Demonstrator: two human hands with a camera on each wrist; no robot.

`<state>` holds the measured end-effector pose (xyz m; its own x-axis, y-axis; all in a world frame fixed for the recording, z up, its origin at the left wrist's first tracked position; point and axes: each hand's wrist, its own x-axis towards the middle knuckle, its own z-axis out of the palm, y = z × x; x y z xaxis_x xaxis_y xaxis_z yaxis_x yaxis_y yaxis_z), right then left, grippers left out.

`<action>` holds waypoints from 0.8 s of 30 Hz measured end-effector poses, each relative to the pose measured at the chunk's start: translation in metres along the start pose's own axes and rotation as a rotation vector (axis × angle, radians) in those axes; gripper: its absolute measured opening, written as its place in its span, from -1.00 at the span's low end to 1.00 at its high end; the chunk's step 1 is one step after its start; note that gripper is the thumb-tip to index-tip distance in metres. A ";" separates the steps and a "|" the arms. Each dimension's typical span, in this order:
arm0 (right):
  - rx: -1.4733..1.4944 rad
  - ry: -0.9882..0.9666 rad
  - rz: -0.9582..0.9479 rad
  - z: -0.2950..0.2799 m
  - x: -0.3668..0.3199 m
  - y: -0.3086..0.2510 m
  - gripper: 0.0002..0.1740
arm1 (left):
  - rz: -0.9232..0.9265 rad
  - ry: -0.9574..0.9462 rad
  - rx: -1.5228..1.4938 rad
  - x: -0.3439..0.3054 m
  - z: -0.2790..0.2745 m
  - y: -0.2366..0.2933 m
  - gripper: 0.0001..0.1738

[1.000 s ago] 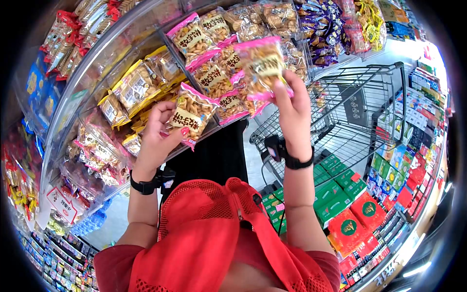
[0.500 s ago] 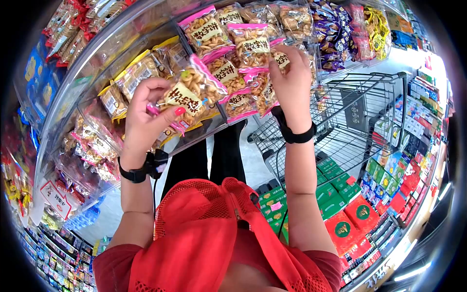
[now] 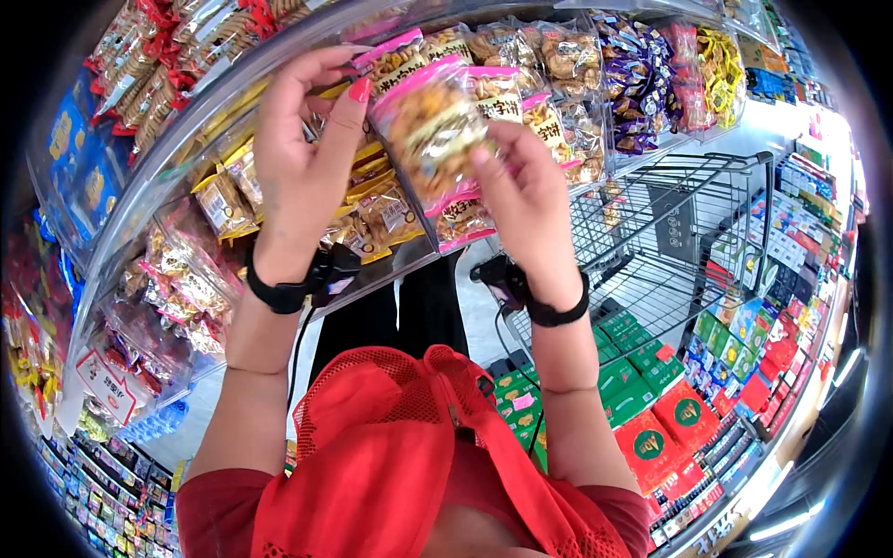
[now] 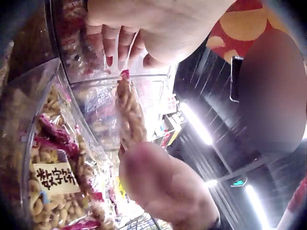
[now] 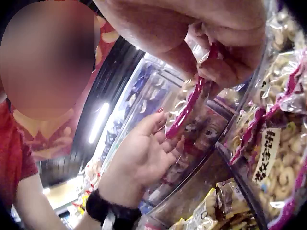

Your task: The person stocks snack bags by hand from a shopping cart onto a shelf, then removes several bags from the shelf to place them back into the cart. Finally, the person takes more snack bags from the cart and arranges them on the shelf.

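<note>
My right hand (image 3: 535, 209) pinches a clear snack bag (image 3: 433, 139) with pink ends and a cream label, raised over the bin. In the right wrist view the bag (image 5: 189, 105) appears nearly edge-on. My left hand (image 3: 312, 153) is close to the bag's far left corner, thumb and fingers spread apart. The left wrist view shows its fingers (image 4: 110, 50) loosely bent just above the bag's pink tip (image 4: 125, 74). Matching pink-edged bags (image 3: 465, 220) lie in the bin beneath and beyond the raised one.
Yellow-edged bags (image 3: 391, 212) fill the neighbouring compartment, behind a clear divider. A wire shopping cart (image 3: 670, 219) stands at the right, beside green boxes (image 3: 642, 363) and red boxes (image 3: 648, 445). Purple-wrapped snacks (image 3: 634, 84) occupy a bin farther right.
Earlier each hand held a pink-edged bag; the right one then set its bag among the others. Now the right hand holds a bag farther left, and the left hand has let go and moved up.
</note>
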<state>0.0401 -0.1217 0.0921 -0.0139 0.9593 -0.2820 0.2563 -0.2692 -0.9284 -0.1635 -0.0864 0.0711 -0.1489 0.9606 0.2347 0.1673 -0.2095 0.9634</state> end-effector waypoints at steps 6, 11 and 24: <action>0.050 -0.012 -0.094 -0.017 0.071 0.008 -0.71 | 0.316 -0.268 0.456 -0.003 0.023 -0.005 -0.50; -0.395 0.146 -0.372 -0.025 0.089 0.017 -0.61 | 0.271 -0.436 0.759 -0.010 0.043 -0.013 -0.32; -0.259 0.501 -0.147 -0.127 -0.037 0.058 -0.69 | 0.295 -0.455 0.738 -0.009 0.066 -0.009 -0.33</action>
<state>0.1784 -0.1620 0.0795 0.3757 0.9252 0.0533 0.5155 -0.1608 -0.8417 -0.0996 -0.0811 0.0515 0.3708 0.8988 0.2339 0.7410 -0.4382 0.5088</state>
